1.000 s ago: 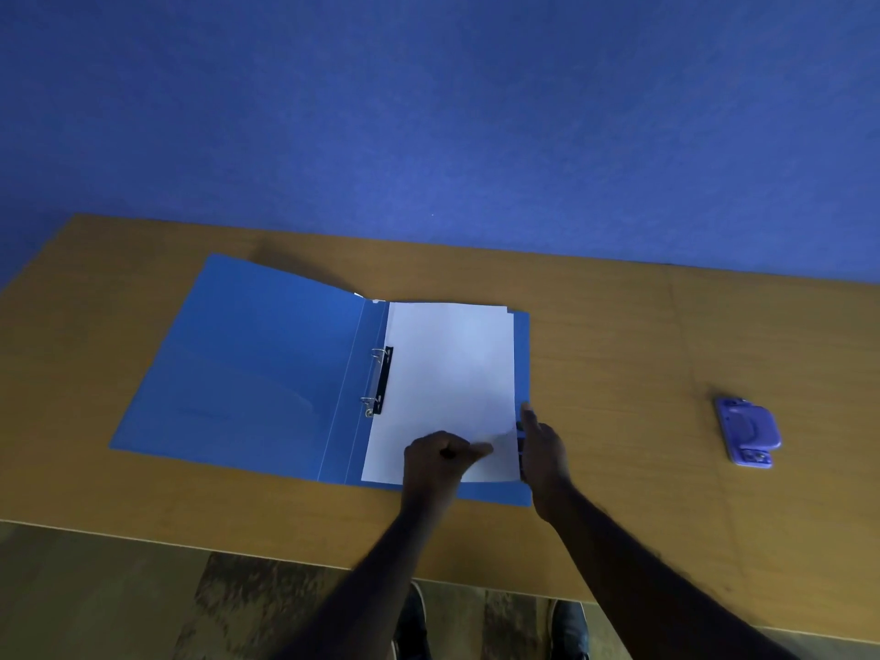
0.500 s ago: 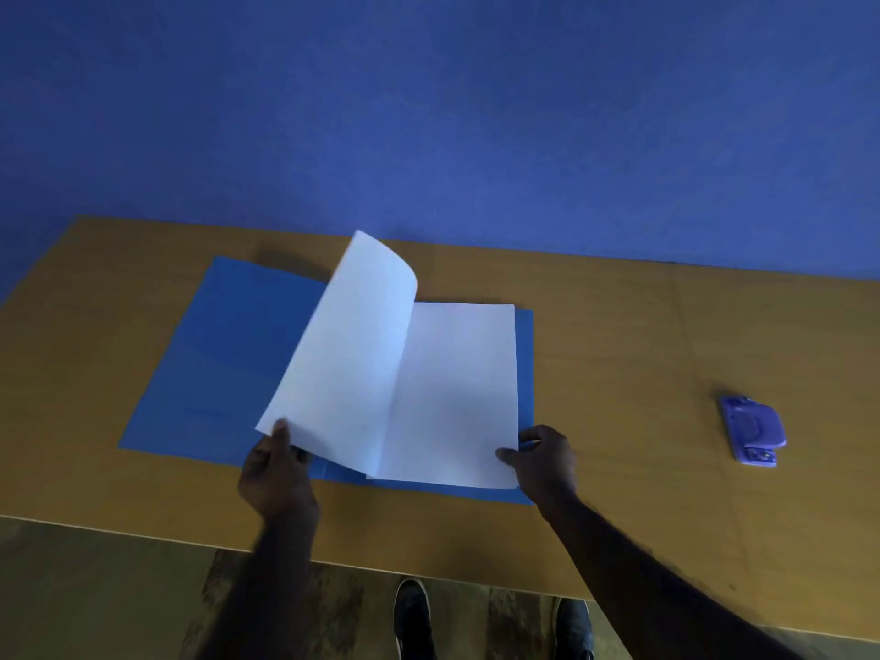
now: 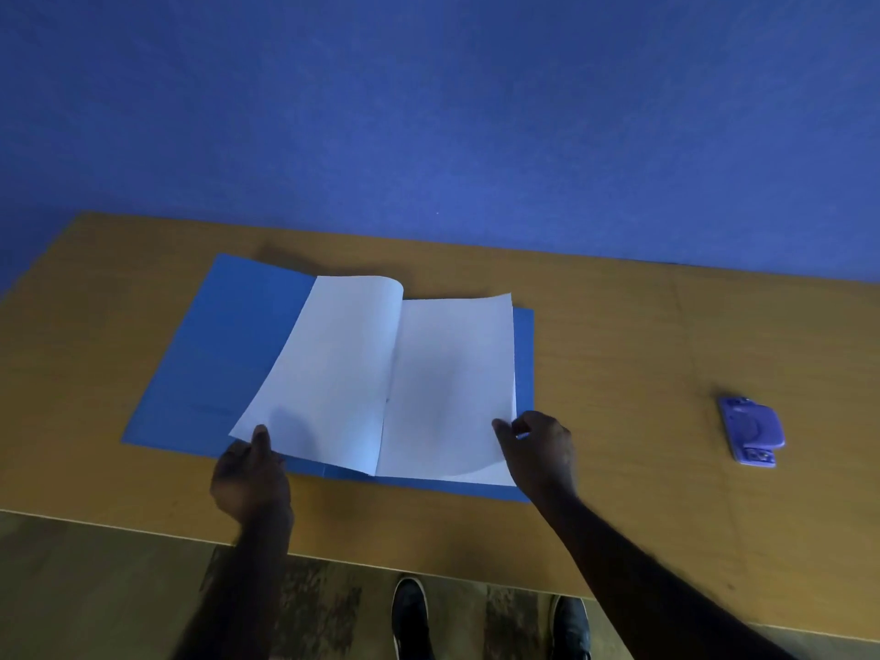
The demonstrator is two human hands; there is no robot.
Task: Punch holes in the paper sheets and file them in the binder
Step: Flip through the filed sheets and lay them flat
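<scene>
An open blue plastic binder [image 3: 214, 354] lies on the wooden table [image 3: 643, 335], white paper sheets [image 3: 452, 383] inside. One turned sheet [image 3: 328, 369] is pinched by the left hand [image 3: 250, 473]; another's corner is lifted by the right hand [image 3: 538, 445]. Punched holes could be torn if sheets are pulled sideways.

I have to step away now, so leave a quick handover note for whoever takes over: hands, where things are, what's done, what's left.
Left hand: pinching the near corner of a turned sheet laid over the left side of the open blue binder.
Right hand: lifting the near right corner of the top sheet of the stack on the right side.
Hole punch: on the table, far right, untouched.
Done: sheets lie in the binder; the rings are hidden, so filing is unconfirmed.
Left: check holes, punch any unpunched sheets, close the binder.
</scene>
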